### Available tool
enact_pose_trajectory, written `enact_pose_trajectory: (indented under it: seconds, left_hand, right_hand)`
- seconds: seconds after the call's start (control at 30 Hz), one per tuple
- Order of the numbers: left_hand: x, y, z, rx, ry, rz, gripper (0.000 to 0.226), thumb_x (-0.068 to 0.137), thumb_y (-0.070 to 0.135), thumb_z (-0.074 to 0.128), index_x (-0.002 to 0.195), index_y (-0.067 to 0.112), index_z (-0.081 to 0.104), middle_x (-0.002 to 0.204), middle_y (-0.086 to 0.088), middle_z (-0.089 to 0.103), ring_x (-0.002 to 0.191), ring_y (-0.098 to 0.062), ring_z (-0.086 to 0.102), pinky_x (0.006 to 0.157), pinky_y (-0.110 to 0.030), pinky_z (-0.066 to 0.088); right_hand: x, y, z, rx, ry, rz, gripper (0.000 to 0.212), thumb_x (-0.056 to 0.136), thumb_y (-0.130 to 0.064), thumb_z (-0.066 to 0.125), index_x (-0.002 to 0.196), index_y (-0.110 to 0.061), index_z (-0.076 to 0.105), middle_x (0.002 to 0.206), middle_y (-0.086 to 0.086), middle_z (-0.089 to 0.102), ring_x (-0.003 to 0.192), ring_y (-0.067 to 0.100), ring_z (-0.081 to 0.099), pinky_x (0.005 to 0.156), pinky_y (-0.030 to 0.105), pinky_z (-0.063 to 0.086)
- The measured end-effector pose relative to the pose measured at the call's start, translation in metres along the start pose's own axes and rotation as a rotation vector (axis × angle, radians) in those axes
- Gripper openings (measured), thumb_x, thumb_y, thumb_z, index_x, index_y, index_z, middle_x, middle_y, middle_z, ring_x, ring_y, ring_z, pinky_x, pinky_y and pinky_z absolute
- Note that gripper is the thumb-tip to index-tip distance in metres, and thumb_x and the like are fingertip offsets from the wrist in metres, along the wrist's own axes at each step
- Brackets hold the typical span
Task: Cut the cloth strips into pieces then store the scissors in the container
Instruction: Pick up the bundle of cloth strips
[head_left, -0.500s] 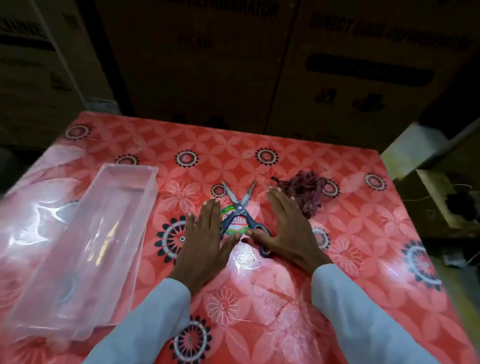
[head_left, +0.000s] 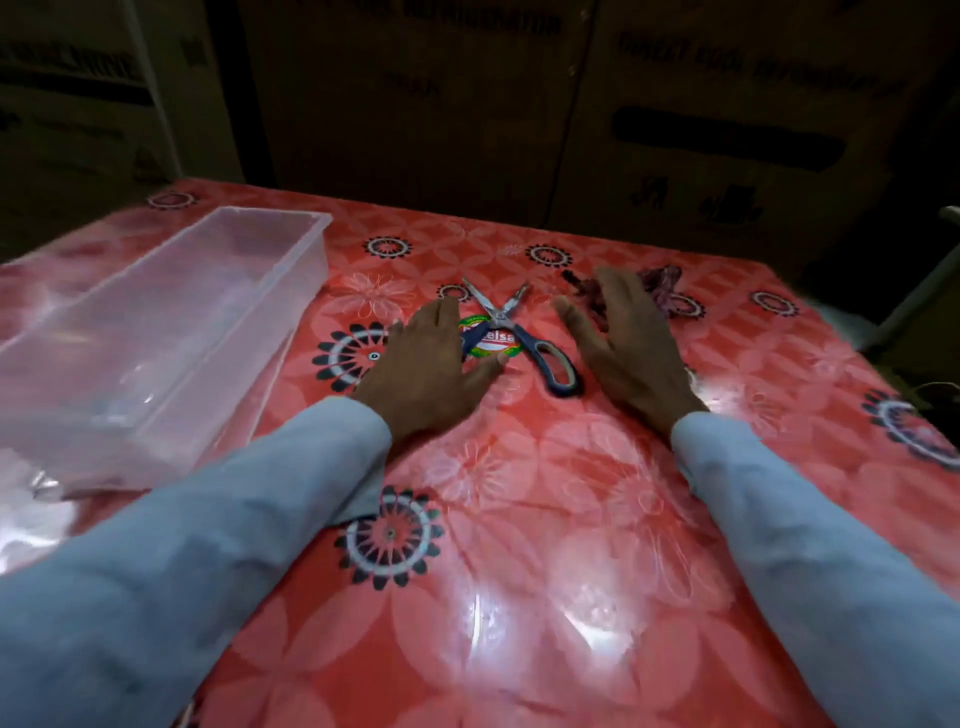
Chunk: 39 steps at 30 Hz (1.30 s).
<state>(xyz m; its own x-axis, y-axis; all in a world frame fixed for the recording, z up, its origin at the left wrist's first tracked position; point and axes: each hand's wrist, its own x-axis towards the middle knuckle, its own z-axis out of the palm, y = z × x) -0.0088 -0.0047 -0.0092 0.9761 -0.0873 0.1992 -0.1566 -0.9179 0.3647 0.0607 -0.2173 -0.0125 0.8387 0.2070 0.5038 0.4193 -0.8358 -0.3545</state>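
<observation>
Now both hands lie flat and open on the desk (head_left: 519, 597), left hand (head_left: 426, 374) and right hand (head_left: 631, 353) beside the open scissors (head_left: 519, 338), holding nothing

Two bare hands, left hand (head_left: 426, 371), right hand (head_left: 631, 353); long pale blue-grey sleeves (head_left: 218, 525), loose cuffs at wrists.

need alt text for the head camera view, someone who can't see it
Two open hands, left hand and right hand, rest flat beside opened scissors on a red floral table. Clear container sits left; dark cloth strips far right.
</observation>
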Motion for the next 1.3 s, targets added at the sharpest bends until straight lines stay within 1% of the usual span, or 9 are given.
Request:
enact_pose_trajectory:
  seconds: [0.33, 0.6, 0.7, 0.8, 0.83, 0.9, 1.03, 1.17, 1.3]
  left_hand:
    - [-0.007, 0.001, -0.011, -0.055, -0.007, 0.072, 0.079, 0.091, 0.050, 0.055, 0.147, 0.003, 0.025, 0.148, -0.019, 0.036, 0.132, -0.033, 0.039, 0.107, -0.040, 0.033]
    - [0.001, -0.003, -0.006, -0.148, 0.017, 0.096, 0.089, 0.088, 0.050, 0.061, 0.152, 0.006, 0.017, 0.157, -0.014, 0.025, 0.141, -0.029, 0.028, 0.116, -0.041, 0.026]
    - [0.003, -0.003, -0.003, -0.191, 0.034, 0.093, 0.089, 0.088, 0.049, 0.061, 0.153, 0.009, 0.016, 0.159, -0.010, 0.021, 0.143, -0.026, 0.025, 0.116, -0.040, 0.023]
    - [0.006, -0.003, -0.001, -0.259, 0.099, 0.116, 0.084, 0.089, 0.048, 0.060, 0.152, 0.013, 0.019, 0.158, -0.007, 0.024, 0.142, -0.023, 0.027, 0.116, -0.040, 0.027]
    - [0.006, -0.001, -0.003, -0.290, 0.137, 0.137, 0.081, 0.089, 0.047, 0.061, 0.152, 0.014, 0.022, 0.157, -0.006, 0.027, 0.141, -0.022, 0.030, 0.114, -0.037, 0.029]
    - [0.007, 0.006, -0.009, -0.391, 0.211, 0.171, 0.072, 0.089, 0.043, 0.063, 0.148, 0.014, 0.031, 0.151, -0.005, 0.037, 0.135, -0.018, 0.038, 0.110, -0.033, 0.034]
    - [0.017, 0.027, -0.023, -0.809, 0.116, 0.105, 0.061, 0.087, 0.048, 0.064, 0.137, 0.017, 0.048, 0.134, 0.000, 0.058, 0.121, -0.011, 0.055, 0.103, -0.035, 0.046]
    - [0.018, 0.043, -0.026, -1.277, -0.017, 0.006, 0.029, 0.093, 0.024, 0.063, 0.112, 0.003, 0.065, 0.104, -0.010, 0.075, 0.095, -0.020, 0.072, 0.079, -0.025, 0.057]
    - [0.009, 0.030, -0.028, -1.409, -0.065, -0.090, 0.029, 0.085, 0.018, 0.072, 0.105, -0.003, 0.068, 0.100, -0.019, 0.074, 0.085, -0.030, 0.072, 0.066, -0.029, 0.059]
  right_hand:
    - [-0.011, 0.001, -0.008, -0.223, 0.082, 0.078, 0.046, 0.085, -0.017, 0.065, 0.126, -0.003, 0.053, 0.127, 0.020, 0.053, 0.117, 0.039, 0.052, 0.097, 0.045, 0.045]
    - [0.001, 0.013, -0.007, -0.477, -0.035, 0.313, 0.050, 0.093, -0.047, 0.051, 0.125, -0.010, 0.061, 0.134, 0.015, 0.056, 0.129, 0.036, 0.041, 0.113, 0.057, 0.022]
    - [-0.001, 0.013, -0.010, -0.548, 0.015, 0.241, 0.044, 0.095, -0.043, 0.048, 0.107, -0.007, 0.069, 0.117, 0.017, 0.065, 0.117, 0.037, 0.048, 0.115, 0.055, 0.023]
    - [0.000, 0.005, -0.017, -0.205, 0.231, 0.258, 0.038, 0.095, -0.037, 0.049, 0.076, -0.009, 0.067, 0.071, 0.012, 0.063, 0.082, 0.031, 0.058, 0.088, 0.042, 0.047]
    - [0.001, 0.002, -0.022, -0.009, 0.277, 0.307, 0.040, 0.096, -0.037, 0.050, 0.068, -0.011, 0.061, 0.061, 0.008, 0.056, 0.069, 0.027, 0.054, 0.069, 0.034, 0.044]
    - [0.004, -0.006, -0.037, 0.506, 0.272, 0.413, 0.047, 0.095, -0.039, 0.054, 0.065, -0.004, 0.058, 0.058, 0.016, 0.054, 0.058, 0.022, 0.050, 0.056, 0.028, 0.038]
    - [0.002, -0.037, -0.067, 1.182, 0.070, 0.559, 0.032, 0.097, -0.031, 0.054, 0.095, -0.006, 0.074, 0.084, 0.011, 0.075, 0.070, 0.021, 0.070, 0.056, 0.025, 0.052]
    - [-0.008, -0.060, -0.070, 1.338, -0.103, 0.491, 0.040, 0.099, -0.033, 0.049, 0.117, -0.003, 0.069, 0.108, 0.015, 0.074, 0.091, 0.029, 0.070, 0.071, 0.034, 0.055]
    - [-0.017, -0.060, -0.069, 1.320, -0.196, 0.441, 0.038, 0.094, -0.036, 0.055, 0.114, -0.007, 0.071, 0.113, 0.015, 0.074, 0.103, 0.030, 0.072, 0.089, 0.043, 0.057]
